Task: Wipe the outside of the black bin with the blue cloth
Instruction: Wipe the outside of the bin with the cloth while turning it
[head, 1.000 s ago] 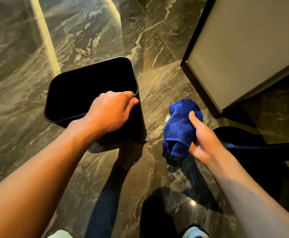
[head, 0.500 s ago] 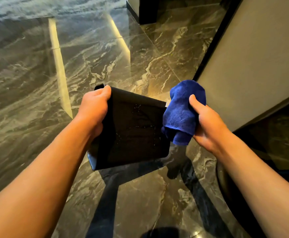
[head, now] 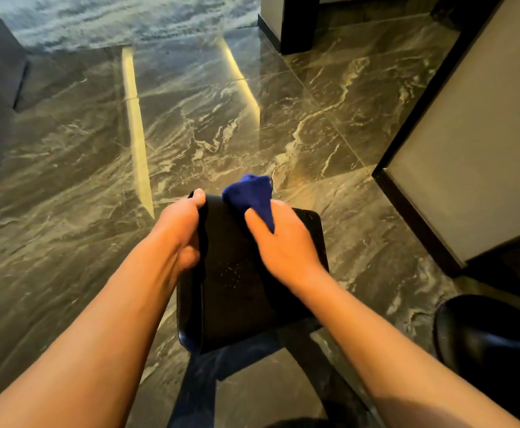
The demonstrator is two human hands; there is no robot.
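Note:
The black bin is held up off the floor and tilted, one flat outer side facing me with pale specks on it. My left hand grips its left edge, thumb over the top corner. My right hand presses the blue cloth against the upper part of that outer side; the cloth bunches out beyond my fingers near the bin's top edge. The bin's opening is hidden from me.
Glossy dark marble floor spreads all around. A grey panel with a black base stands at the right. A round black object sits at the lower right. A dark pillar rises at the back.
The bin went from standing on the floor to lifted and tilted in my left hand. My right hand brought the cloth from beside the bin onto its outer side.

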